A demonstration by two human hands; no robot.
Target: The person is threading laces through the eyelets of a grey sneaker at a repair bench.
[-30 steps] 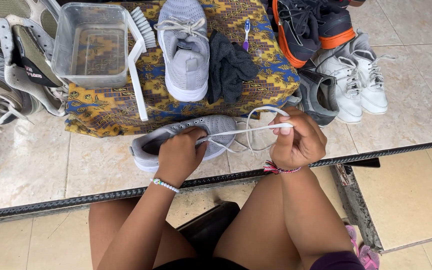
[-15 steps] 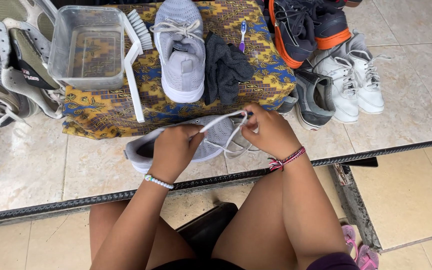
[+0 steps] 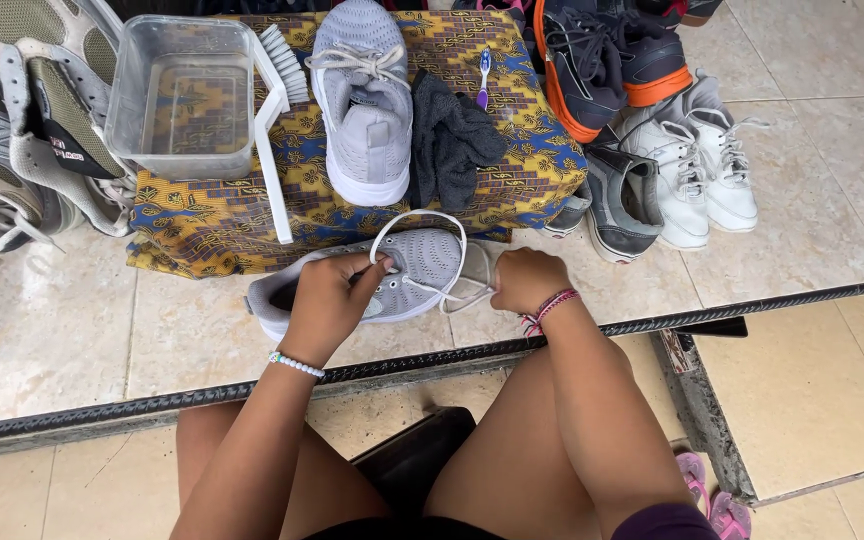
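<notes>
Left hand (image 3: pixel 330 295), centre frame, pinches the white lace (image 3: pixel 417 222) at the grey sneaker's (image 3: pixel 407 275) eyelets. The shoe lies lengthwise left to right on the tiled floor (image 3: pixel 82 340), toe toward the right hand (image 3: pixel 527 280), which is closed on the toe.

Open floor on the near sides, clutter behind

Bare floor tiles (image 3: pixel 72 330) lie left of the left grip (image 3: pixel 327 300); past both grips the cloth-covered worktop (image 3: pixel 212 225) blocks, and shoes (image 3: pixel 687 175) crowd the right.
</notes>
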